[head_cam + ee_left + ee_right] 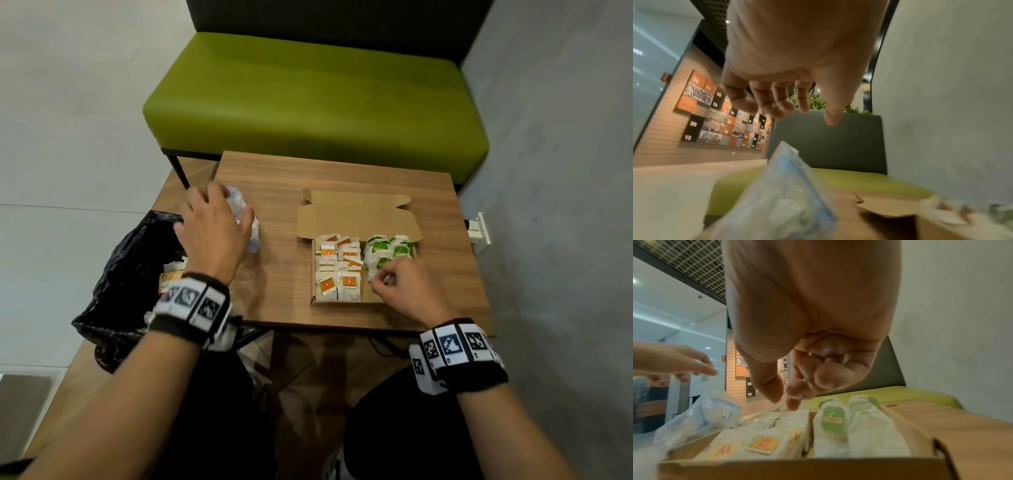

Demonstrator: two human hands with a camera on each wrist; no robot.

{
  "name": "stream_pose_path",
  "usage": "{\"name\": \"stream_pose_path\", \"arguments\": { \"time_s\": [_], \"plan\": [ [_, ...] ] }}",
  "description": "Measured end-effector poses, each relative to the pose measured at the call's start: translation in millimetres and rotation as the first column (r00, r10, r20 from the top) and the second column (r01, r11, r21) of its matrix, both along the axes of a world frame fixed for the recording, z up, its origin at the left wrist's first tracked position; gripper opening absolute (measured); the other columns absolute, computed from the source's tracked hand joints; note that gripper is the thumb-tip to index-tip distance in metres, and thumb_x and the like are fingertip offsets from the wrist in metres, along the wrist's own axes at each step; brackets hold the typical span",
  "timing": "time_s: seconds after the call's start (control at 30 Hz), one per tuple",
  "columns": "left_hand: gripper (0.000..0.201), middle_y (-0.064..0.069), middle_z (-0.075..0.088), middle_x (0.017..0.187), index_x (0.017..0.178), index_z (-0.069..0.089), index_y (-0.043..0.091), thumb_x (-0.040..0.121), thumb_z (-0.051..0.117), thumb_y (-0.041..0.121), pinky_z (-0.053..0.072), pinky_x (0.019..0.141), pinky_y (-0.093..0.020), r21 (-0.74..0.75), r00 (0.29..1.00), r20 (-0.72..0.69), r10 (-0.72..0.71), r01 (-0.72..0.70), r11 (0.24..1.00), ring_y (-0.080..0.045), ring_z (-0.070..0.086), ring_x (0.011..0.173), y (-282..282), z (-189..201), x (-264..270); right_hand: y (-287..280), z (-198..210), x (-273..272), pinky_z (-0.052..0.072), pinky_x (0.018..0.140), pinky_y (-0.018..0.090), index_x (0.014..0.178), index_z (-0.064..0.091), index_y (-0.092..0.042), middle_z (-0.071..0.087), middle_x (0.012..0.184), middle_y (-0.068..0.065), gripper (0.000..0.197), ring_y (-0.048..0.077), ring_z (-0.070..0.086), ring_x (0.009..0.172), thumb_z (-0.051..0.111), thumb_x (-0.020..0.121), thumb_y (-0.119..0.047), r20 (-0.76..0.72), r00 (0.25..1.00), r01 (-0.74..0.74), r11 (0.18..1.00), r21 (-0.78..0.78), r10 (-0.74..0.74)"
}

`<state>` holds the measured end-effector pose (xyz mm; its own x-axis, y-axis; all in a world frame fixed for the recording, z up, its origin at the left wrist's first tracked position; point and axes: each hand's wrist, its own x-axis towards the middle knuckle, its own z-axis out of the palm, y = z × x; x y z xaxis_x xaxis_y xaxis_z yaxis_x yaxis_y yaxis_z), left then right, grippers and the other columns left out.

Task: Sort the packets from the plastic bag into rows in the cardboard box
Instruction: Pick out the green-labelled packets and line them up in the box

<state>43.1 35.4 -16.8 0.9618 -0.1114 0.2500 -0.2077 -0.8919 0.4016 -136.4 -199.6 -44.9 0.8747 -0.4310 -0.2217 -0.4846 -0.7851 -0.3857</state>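
Note:
A cardboard box (pixel 346 302) (pixel 797 467) lies open on the wooden table (pixel 274 291), its lid folded back. Orange-labelled packets (pixel 337 265) (pixel 764 443) fill its left rows and green-labelled packets (pixel 387 250) (pixel 833 420) its right rows. My right hand (pixel 397 281) (pixel 785 400) hovers over the near green packets with fingers curled; thumb and index tips point down with nothing between them. A crumpled clear plastic bag (pixel 248 222) (pixel 785 194) (pixel 709 412) lies left of the box. Just above it my left hand (pixel 212 226) (pixel 781 104) spreads relaxed fingers.
A black bin bag (pixel 130 267) hangs off the table's left side with some cartons inside. A green bench (pixel 315 99) stands right behind the table. A grey wall closes the right side, with a white socket (pixel 479 233) on it.

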Motion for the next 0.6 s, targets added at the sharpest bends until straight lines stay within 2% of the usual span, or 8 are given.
{"name": "stream_pose_path", "arguments": {
  "time_s": [0.1,0.2,0.3,0.4,0.5,0.6],
  "plan": [
    [0.056,-0.018,0.052,0.124,0.126,0.040,0.016,0.088,0.057,0.054,0.044,0.085,-0.056,0.167,0.981,-0.189,0.039,-0.007,0.986,-0.043,0.056,0.109,-2.6,-4.9,34.6,20.7,4.9,5.2,0.052,0.063,0.029,0.089,0.073,-0.028,0.061,0.065,-0.013,0.014,0.004,0.058,0.065,0.064,0.090,-0.038,0.036,0.999,-0.016,1.000,0.016,0.015],
    [0.048,-0.022,0.059,0.118,0.125,0.035,0.018,0.090,0.057,0.041,0.049,0.084,-0.055,0.150,0.952,-0.304,-0.031,0.080,0.985,-0.045,0.061,0.102,2.8,-17.9,42.4,45.0,10.9,17.3,0.057,0.071,0.034,0.094,0.073,-0.028,0.063,0.065,-0.011,0.016,0.007,0.060,0.068,0.061,0.090,-0.039,0.071,0.997,-0.042,0.999,0.027,0.040],
    [0.047,-0.024,0.061,0.111,0.127,0.033,0.020,0.087,0.057,0.017,0.048,0.073,-0.047,0.049,0.952,-0.299,-0.069,0.087,0.995,-0.046,0.061,0.094,18.3,-24.4,35.7,67.5,16.9,32.9,0.055,0.075,0.035,0.099,0.073,-0.029,0.064,0.077,-0.012,0.018,0.010,0.062,0.080,0.059,0.091,-0.038,0.124,0.987,-0.107,0.994,0.009,0.105],
    [0.054,-0.023,0.061,0.110,0.130,0.035,0.020,0.082,0.053,0.001,0.043,0.070,-0.044,-0.012,0.953,-0.264,-0.151,0.154,0.988,-0.045,0.060,0.093,32.7,-24.5,20.3,88.9,15.5,51.4,0.051,0.076,0.035,0.107,0.071,-0.028,0.056,0.096,-0.009,0.021,0.013,0.056,0.094,0.056,0.093,-0.035,0.192,0.964,-0.187,0.982,0.007,0.182],
    [0.052,-0.019,0.059,0.116,0.126,0.036,0.023,0.082,0.046,-0.003,0.038,0.068,-0.041,-0.022,0.952,-0.206,-0.227,0.227,0.974,-0.043,0.059,0.089,45.2,-22.1,1.6,111.6,10.4,71.3,0.049,0.078,0.035,0.109,0.071,-0.028,0.045,0.107,-0.004,0.020,0.014,0.047,0.107,0.059,0.093,-0.029,0.249,0.940,-0.245,0.969,0.025,0.231],
    [0.040,-0.013,0.056,0.116,0.122,0.042,0.020,0.088,0.046,-0.002,0.036,0.069,-0.039,-0.012,0.940,-0.188,-0.285,0.288,0.958,-0.040,0.058,0.092,58.0,-23.0,-7.7,132.5,3.5,86.7,0.045,0.092,0.038,0.104,0.075,-0.028,0.043,0.123,0.000,0.017,0.020,0.038,0.120,0.063,0.092,-0.029,0.303,0.926,-0.256,0.964,0.067,0.225]
  ]
}}
